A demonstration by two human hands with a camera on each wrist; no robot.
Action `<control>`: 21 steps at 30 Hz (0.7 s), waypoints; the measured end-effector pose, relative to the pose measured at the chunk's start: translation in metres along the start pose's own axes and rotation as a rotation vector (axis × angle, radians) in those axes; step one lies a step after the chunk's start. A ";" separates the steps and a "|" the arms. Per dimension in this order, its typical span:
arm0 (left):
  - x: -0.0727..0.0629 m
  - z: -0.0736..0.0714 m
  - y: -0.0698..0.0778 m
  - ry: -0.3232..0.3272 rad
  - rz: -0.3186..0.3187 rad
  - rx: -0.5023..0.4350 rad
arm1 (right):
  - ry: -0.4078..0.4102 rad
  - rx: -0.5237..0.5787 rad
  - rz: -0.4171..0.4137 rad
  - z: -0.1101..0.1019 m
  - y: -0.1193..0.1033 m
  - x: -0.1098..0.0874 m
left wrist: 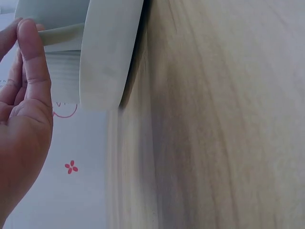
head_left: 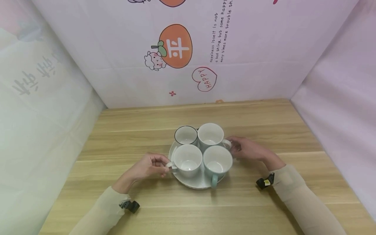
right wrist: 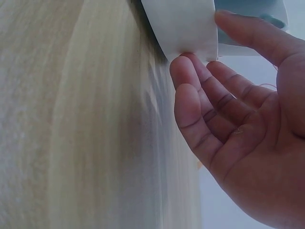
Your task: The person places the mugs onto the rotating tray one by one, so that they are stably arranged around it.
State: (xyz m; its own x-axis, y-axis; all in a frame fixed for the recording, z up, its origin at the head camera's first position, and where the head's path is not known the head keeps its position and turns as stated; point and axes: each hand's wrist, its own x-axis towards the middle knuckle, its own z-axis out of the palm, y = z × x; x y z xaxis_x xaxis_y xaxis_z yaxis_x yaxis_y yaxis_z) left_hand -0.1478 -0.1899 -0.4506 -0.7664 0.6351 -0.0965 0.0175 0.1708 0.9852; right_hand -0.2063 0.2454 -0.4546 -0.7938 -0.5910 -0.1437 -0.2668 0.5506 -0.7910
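Observation:
A round white plate carries several cups, all upright. At its front left stands a white cup; my left hand pinches its handle between thumb and fingers. My right hand is at the plate's right edge, thumb at the rim and curled fingertips against the plate's outer side. Close to that hand is the handle of the back right white cup. A pale blue-green cup stands front right, its handle toward me. The back left cup is white with a dark rim.
Beneath the plate is a wood-grain table. A white printed sheet rises behind it, with pale sheets along the left and right sides. Small black wrist cameras sit on both sleeves.

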 end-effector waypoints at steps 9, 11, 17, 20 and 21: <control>0.005 -0.004 0.000 0.021 0.029 -0.003 | -0.008 -0.005 -0.006 0.000 0.001 0.000; 0.005 -0.005 0.000 0.015 0.028 -0.007 | -0.010 -0.001 -0.002 0.000 0.001 0.000; 0.005 -0.006 -0.001 -0.005 0.032 -0.010 | 0.005 -0.043 -0.007 -0.001 0.003 0.001; 0.004 -0.007 -0.001 -0.016 0.029 0.004 | 0.019 -0.076 0.008 -0.003 0.001 0.001; 0.004 -0.008 -0.001 -0.018 0.029 0.016 | 0.023 -0.083 0.012 -0.003 0.001 0.000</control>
State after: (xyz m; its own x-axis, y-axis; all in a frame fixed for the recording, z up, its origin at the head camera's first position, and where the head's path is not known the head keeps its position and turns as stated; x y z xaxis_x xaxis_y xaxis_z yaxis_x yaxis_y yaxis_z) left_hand -0.1558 -0.1937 -0.4508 -0.7537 0.6534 -0.0708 0.0499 0.1643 0.9852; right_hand -0.2085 0.2473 -0.4535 -0.8091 -0.5710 -0.1387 -0.3007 0.6051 -0.7371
